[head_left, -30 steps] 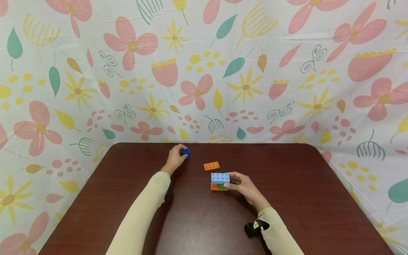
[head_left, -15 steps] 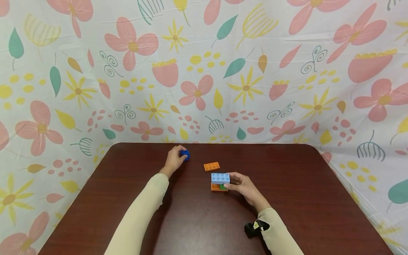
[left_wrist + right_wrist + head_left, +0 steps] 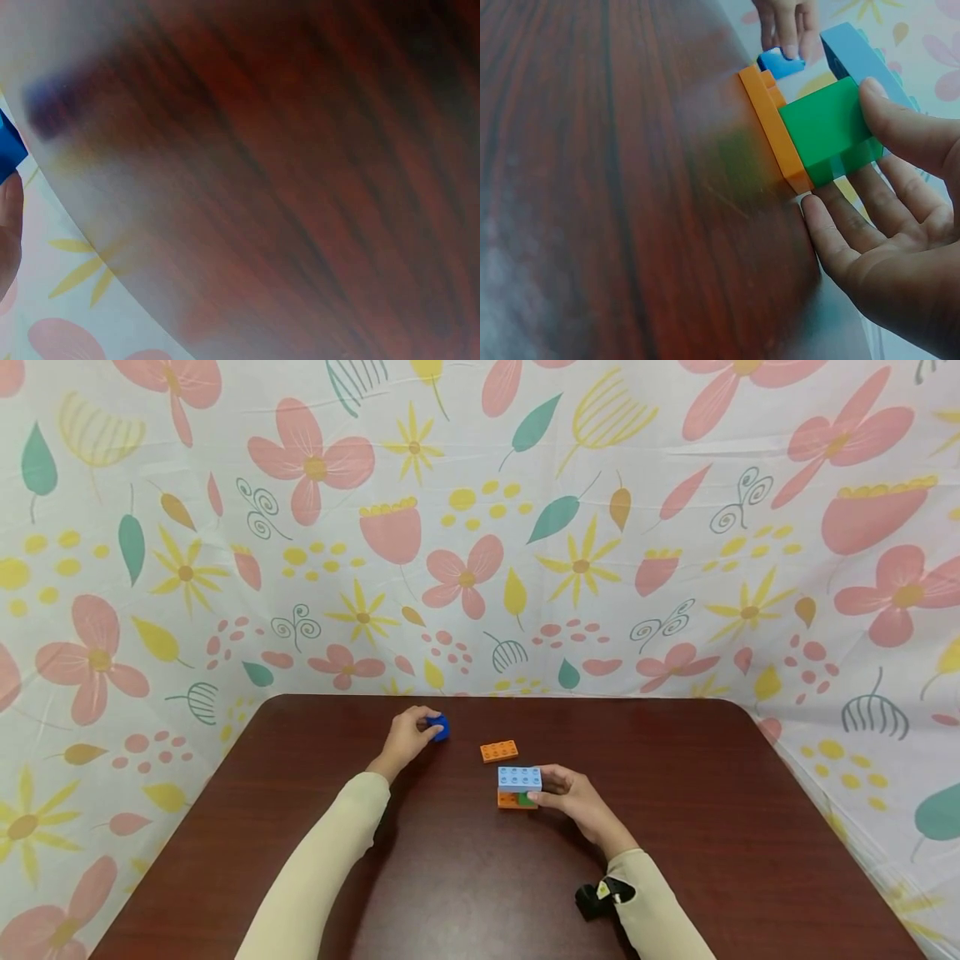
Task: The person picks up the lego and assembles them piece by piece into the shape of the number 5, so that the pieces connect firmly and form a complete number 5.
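Note:
My left hand (image 3: 406, 737) pinches a small blue brick (image 3: 440, 727) between thumb and fingers near the far edge of the table. In the left wrist view only a corner of the blue brick (image 3: 9, 147) and a bit of the hand show at the left edge. My right hand (image 3: 576, 800) grips a stack by its right side. That stack has an orange plate (image 3: 774, 131) at the bottom, a green brick (image 3: 829, 127) on one end of it, and a light blue brick (image 3: 519, 778) across the top, leaving a gap beneath its left part.
A loose orange plate (image 3: 498, 751) with studs lies just behind the stack. The dark wooden table (image 3: 465, 877) reaches back to a flower-patterned cloth (image 3: 480, 635). A black wrist camera (image 3: 594, 902) sits at the right cuff.
The left hand has drawn slightly back toward me with the blue brick in its fingers. The right hand and the stack stay where they were.

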{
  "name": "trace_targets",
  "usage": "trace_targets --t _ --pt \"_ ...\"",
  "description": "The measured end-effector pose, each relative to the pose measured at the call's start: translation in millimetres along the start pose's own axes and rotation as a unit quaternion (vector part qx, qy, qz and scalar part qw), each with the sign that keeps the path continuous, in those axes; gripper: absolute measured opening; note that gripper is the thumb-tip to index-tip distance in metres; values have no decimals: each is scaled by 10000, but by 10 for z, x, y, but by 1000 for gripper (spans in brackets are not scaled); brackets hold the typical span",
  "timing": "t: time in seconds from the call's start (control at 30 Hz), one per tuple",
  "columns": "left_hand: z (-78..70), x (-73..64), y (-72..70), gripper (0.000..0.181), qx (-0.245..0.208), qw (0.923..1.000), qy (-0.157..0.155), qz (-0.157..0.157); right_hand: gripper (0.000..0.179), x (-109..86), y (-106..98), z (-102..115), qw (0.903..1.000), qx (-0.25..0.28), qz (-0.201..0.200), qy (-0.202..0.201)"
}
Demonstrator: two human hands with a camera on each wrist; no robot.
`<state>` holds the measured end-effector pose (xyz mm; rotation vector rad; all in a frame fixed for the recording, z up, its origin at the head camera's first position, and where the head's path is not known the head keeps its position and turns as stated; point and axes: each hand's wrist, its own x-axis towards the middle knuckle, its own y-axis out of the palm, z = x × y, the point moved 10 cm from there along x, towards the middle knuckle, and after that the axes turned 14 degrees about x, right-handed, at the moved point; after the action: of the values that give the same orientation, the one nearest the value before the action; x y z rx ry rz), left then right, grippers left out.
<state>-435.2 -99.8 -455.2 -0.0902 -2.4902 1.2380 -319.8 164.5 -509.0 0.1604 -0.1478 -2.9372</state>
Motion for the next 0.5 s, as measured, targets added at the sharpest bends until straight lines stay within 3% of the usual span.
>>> trace_targets --t 0.5 --pt "-227 -96 -37 21 -157 9976 665 -78 47 -10 11 -2 9999 5 104 -11"
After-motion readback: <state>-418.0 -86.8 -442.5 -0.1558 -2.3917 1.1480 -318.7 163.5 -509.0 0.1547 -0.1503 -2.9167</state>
